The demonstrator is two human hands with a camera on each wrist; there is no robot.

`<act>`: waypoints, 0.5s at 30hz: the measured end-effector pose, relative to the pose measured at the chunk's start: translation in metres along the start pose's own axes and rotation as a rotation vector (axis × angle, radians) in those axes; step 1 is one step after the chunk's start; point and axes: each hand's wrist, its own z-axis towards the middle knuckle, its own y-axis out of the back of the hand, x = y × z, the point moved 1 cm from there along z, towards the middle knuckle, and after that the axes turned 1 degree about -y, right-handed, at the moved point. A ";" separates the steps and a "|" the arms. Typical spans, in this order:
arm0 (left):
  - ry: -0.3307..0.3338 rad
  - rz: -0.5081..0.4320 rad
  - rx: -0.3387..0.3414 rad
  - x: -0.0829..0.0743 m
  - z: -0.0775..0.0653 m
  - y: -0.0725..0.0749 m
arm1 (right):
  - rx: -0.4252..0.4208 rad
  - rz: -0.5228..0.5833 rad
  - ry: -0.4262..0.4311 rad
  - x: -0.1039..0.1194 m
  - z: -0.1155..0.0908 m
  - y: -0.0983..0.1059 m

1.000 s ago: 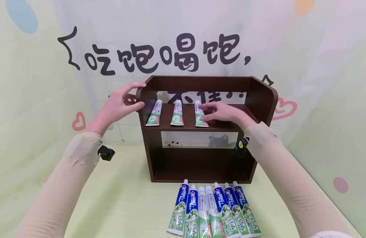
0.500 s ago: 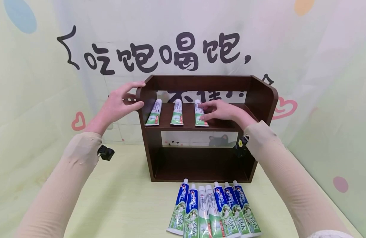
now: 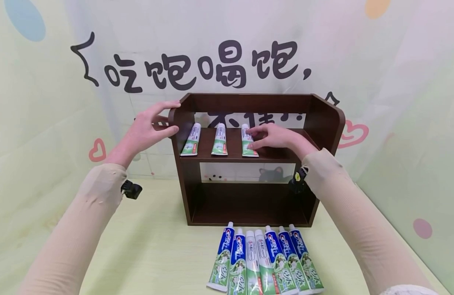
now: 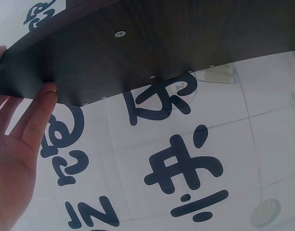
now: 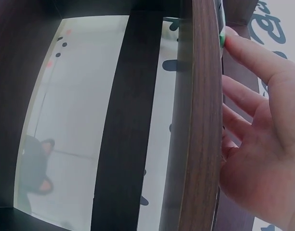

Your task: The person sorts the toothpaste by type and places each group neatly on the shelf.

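Note:
On the upper board of a dark brown shelf (image 3: 245, 213) lie three white-and-green toothpaste tubes, caps to the back. My right hand (image 3: 272, 136) holds the rightmost toothpaste tube (image 3: 250, 153) between thumb and fingers at its right side. The middle tube (image 3: 220, 141) and the left tube (image 3: 191, 141) lie apart from it, the left one near the side panel. My left hand (image 3: 143, 127) holds the left panel's upper edge, one finger on top. In the left wrist view, a fingertip (image 4: 50, 87) rests against the panel's outer face. The right wrist view shows only a green sliver of tube (image 5: 221, 38).
Several toothpaste tubes lie fanned on the pale table (image 3: 145, 246) before the shelf, blue-and-green ones (image 3: 221, 258) and white-and-green ones (image 3: 265, 262). The shelf's right side panel (image 3: 322, 123) rises beside my right forearm. A printed curtain (image 3: 212, 24) hangs behind.
Almost nothing differs. Both hands keep their places on the shelf and the tube; my right wrist shifts very slightly.

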 end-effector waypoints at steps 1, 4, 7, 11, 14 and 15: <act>-0.001 -0.001 0.000 0.000 0.000 0.000 | 0.000 -0.001 0.002 0.000 0.000 0.000; -0.001 -0.003 0.000 0.001 0.000 -0.001 | -0.009 -0.016 0.003 -0.001 -0.001 0.000; -0.002 -0.006 -0.002 0.002 0.000 -0.002 | -0.033 -0.031 0.005 0.000 -0.003 0.001; -0.003 -0.005 -0.004 0.002 0.001 -0.002 | -0.077 -0.033 0.023 0.004 -0.008 0.004; -0.002 -0.004 -0.006 0.002 0.001 -0.001 | -0.119 -0.045 0.049 0.008 -0.013 0.007; -0.002 -0.004 -0.006 0.002 0.001 -0.001 | -0.132 -0.054 0.055 0.009 -0.015 0.007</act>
